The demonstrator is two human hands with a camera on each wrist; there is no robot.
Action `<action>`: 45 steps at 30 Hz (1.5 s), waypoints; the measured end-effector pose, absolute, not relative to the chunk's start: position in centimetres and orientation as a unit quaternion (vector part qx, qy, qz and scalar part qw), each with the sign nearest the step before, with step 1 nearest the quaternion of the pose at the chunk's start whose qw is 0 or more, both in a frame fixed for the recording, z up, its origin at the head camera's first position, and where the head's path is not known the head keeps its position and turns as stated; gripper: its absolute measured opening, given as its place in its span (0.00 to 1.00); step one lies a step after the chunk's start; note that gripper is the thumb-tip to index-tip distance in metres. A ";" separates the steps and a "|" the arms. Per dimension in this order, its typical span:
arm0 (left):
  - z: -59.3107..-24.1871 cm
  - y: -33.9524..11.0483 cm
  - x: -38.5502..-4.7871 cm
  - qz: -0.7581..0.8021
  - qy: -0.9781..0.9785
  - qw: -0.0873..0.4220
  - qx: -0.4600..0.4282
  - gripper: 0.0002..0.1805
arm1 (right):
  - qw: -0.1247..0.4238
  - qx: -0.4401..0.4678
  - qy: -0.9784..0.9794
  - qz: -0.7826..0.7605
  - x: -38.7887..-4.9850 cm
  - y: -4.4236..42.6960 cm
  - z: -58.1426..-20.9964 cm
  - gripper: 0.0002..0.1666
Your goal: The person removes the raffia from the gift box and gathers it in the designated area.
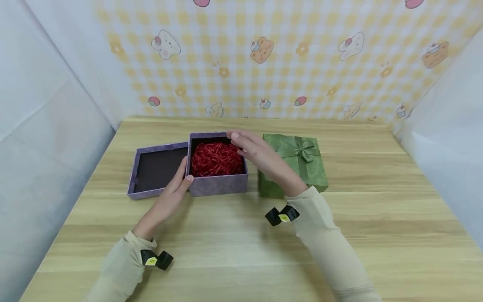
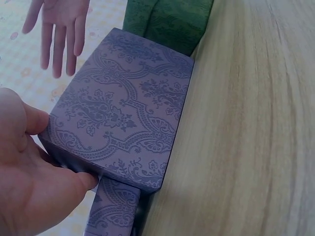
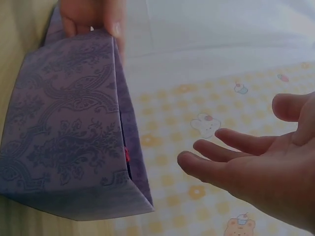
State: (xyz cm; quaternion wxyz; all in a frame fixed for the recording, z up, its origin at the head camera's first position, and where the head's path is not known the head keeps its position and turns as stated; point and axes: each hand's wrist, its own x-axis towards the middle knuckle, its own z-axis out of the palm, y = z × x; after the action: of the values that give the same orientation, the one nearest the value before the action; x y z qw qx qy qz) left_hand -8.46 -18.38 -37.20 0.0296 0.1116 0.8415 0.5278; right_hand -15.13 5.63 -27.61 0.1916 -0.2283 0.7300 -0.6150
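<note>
A purple patterned gift box (image 1: 219,186) stands without its lid, holding red shredded paper (image 1: 216,159). My left hand (image 1: 175,188) grips its left side, the thumb at the near left corner and the fingers along the side wall. The matching lid (image 1: 156,170) lies inside-up beside the box, partly behind that hand. Over the box's right rim hovers my right hand (image 1: 260,155), fingers extended and nothing held; the right wrist view shows this hand (image 3: 261,157) apart from the box.
To the right stands a closed green gift box (image 1: 311,167) with a ribbon bow, partly covered by the right forearm. Everything rests on a wood-grain table (image 1: 226,247). A checked cloth (image 1: 286,63) hangs behind it, with white sheets on both sides.
</note>
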 end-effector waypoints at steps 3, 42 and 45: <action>-37.4 -18.4 -8.4 0.528 0.841 0.028 0.112 0.32 | 0.212 -0.225 0.735 -0.603 -15.6 5.1 -27.7 0.32; -37.6 -18.3 -8.5 0.533 0.838 0.026 0.116 0.31 | 0.344 -0.157 0.864 -0.332 -21.8 -0.5 -28.3 0.48; -37.6 -18.3 -8.5 0.530 0.840 0.025 0.112 0.31 | 0.360 -0.159 0.864 -0.316 -22.1 -1.0 -28.7 0.44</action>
State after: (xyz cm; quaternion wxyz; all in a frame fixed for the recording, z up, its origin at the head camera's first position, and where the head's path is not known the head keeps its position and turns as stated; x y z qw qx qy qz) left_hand -8.53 -18.26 -37.58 0.0246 0.1124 0.8401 0.5301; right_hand -22.12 -1.02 -28.73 0.3597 -0.1593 0.8635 -0.3156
